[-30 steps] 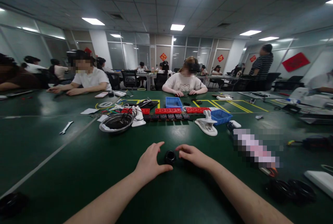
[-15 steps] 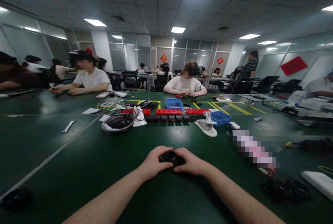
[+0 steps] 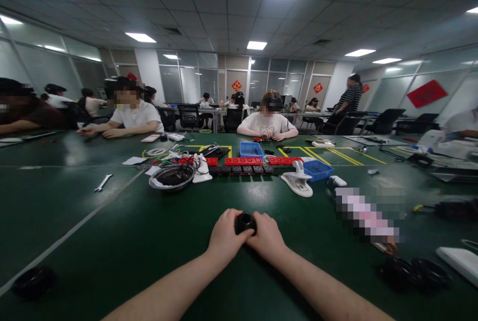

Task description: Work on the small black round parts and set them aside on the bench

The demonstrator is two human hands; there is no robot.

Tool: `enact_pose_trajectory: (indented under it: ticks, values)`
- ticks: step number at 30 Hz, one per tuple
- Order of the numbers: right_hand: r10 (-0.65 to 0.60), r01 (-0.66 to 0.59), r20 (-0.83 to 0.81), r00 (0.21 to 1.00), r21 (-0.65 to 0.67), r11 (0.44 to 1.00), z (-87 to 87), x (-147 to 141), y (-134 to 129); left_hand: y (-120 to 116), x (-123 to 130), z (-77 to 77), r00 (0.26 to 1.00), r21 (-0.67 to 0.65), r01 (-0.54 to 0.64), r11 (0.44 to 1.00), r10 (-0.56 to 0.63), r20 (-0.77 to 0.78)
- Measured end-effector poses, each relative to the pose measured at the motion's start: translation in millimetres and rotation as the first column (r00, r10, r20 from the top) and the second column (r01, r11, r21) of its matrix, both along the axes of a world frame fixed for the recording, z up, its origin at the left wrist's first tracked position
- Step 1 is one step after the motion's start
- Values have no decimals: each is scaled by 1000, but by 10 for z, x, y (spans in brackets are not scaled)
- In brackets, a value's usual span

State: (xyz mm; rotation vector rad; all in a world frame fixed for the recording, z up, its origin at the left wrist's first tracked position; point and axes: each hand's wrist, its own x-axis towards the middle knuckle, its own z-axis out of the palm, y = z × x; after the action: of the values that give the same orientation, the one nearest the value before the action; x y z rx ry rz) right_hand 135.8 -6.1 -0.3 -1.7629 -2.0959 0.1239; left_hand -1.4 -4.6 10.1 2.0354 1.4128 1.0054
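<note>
A small black part (image 3: 245,219) with a round opening on top is held between both hands over the green table (image 3: 149,241). My left hand (image 3: 228,234) wraps its left side, the thumb lying across the near face. On the other side my right hand (image 3: 266,234) closes round it, fingers curled and partly hidden. Both thumbs meet at the near side of the part. Its underside is out of sight.
Ahead are a metal bowl (image 3: 172,176), a white clip stand (image 3: 298,179), red socket strips (image 3: 244,161) and blue trays (image 3: 317,169). A wrench (image 3: 103,182) lies left, black rings (image 3: 414,271) right. A person (image 3: 268,122) sits across the table.
My hands have drawn closer together round the black part, the right one turning inward so that its thumb meets the left. The view has shifted slightly.
</note>
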Motion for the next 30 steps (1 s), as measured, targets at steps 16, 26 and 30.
enact_pose_trajectory:
  ticks: [16,26,30]
  values:
    - [516,-573,-339,787,-90,814,145,322,5,19,-196,69,919,-82,393,916,-389,56]
    - [518,-567,-295,803,-114,816,162,292,36,-12,-201,119,907,-7,422,906,-422,-2]
    - [504,-565,-315,805,-145,812,174,316,43,5,-205,103,909,-4,416,909,-416,-29]
